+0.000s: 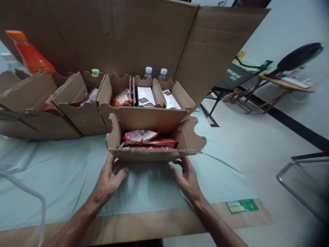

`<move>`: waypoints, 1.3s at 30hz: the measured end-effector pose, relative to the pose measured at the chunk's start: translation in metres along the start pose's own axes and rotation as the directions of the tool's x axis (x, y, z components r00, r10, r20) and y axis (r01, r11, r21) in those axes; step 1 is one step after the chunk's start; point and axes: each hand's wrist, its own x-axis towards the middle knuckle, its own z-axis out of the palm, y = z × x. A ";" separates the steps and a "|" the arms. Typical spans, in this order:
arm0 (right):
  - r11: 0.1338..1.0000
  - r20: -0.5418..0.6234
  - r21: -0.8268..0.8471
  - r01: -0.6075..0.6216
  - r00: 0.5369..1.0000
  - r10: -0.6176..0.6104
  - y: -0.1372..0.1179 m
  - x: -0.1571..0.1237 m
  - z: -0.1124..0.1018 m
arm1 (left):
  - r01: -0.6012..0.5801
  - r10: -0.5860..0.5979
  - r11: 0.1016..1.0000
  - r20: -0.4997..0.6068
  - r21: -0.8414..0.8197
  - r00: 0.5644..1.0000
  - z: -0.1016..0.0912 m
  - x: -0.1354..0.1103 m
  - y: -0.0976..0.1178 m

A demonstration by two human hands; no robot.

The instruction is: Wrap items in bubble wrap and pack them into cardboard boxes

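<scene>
The left hand [110, 175] and right hand [185, 175] meet the near lower edge of the box [144, 156], thumbs loose; I can't tell if they grip. It looks light, stiff but crushable, best held by its ends. Cloth [216, 185] gives room rightward; behind, the row [89, 118] crowds close.

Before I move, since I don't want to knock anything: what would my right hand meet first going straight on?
Your right hand would likely meet the near side of the front cardboard box first; they seem to touch, though depth is unclear.
</scene>
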 end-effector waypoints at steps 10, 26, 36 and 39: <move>0.967 0.067 0.236 -0.093 0.995 0.079 0.007 0.000 0.009 | -0.032 0.029 0.997 0.040 0.063 0.999 0.006 0.014 0.006; 0.895 0.336 0.061 0.442 0.835 -0.436 -0.101 -0.002 0.100 | 0.038 0.135 0.885 -0.335 0.464 0.933 -0.124 -0.080 -0.022; 0.584 0.662 0.162 0.796 0.350 -0.662 -0.273 0.069 0.363 | -0.064 0.379 0.777 -0.385 0.626 0.842 -0.143 -0.087 -0.047; 0.632 0.741 0.072 0.771 0.383 -0.551 -0.300 0.078 0.414 | -0.084 0.379 0.808 -0.406 0.583 0.832 -0.145 -0.087 -0.047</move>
